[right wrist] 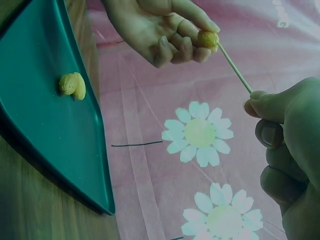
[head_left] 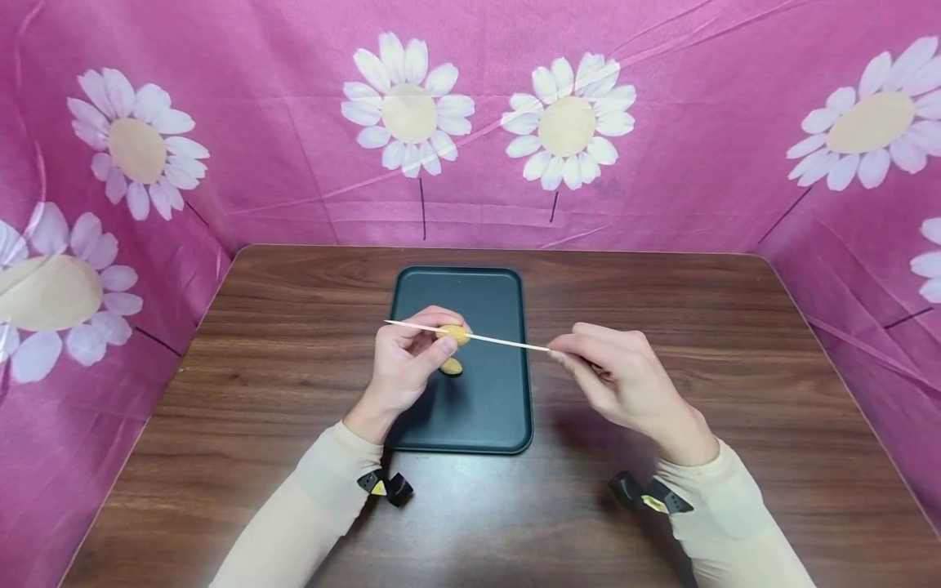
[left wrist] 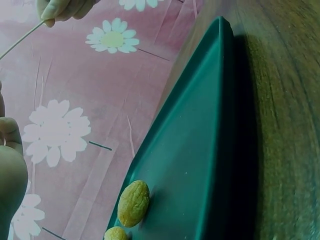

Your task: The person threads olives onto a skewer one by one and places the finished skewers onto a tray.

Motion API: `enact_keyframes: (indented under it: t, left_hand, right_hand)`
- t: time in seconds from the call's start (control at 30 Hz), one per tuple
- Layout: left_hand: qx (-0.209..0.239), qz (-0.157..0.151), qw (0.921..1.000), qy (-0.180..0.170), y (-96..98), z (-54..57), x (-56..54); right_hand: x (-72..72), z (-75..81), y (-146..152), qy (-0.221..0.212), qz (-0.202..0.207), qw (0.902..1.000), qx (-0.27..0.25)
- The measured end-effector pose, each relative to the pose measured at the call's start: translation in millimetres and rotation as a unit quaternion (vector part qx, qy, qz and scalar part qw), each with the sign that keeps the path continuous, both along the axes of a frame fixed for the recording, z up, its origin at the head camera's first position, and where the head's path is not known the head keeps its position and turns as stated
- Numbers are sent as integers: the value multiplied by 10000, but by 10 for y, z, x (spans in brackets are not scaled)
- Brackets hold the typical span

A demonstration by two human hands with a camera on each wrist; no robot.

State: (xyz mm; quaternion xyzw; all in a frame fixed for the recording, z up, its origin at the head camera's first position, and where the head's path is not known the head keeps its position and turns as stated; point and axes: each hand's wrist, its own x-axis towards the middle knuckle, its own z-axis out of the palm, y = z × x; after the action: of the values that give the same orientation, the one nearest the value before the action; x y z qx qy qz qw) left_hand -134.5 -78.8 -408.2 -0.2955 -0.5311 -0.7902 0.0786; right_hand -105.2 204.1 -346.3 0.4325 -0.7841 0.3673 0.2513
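Note:
Between thumb and fingers, my left hand (head_left: 410, 355) pinches a small oval golden-brown piece of food (head_left: 452, 334), held above the tray. A thin wooden skewer (head_left: 507, 342) passes through the piece, with its pointed end sticking out to the left past the left fingers. My right hand (head_left: 625, 371) pinches the other end of the skewer between thumb and forefinger, right of the tray; the remaining fingers are curled in. Two more golden pieces (right wrist: 68, 84) lie against each other on the dark green tray (head_left: 494, 408); in the head view the left hand partly covers them.
The tray, with a low raised rim, sits on a brown wood-grain table (head_left: 706, 327). A pink cloth (head_left: 294, 147) printed with white daisies hangs behind the table and along both sides. Each sleeve carries a black wrist camera (head_left: 399, 490).

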Motion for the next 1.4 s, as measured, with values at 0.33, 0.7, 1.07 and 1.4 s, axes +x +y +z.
enact_keyframes:
  t: [0.33,0.7,1.07,1.4]
  left_hand:
    - [67,-34,10000,-20,23,-15,0]
    - [70,-67,9999,-66,54,-22,17]
    - [77,-122,9998,-147,88,-28,28]
    - [30,-107,9998,-178,141,-49,51]
  right_hand:
    - [-2,1,-36,-182,-22,9998,15]
    - [-12,5,-62,-245,-38,9996,131]
    - [-10,32,-105,-330,-89,9991,231]
    - [-21,6,-129,-408,-69,9989,227]
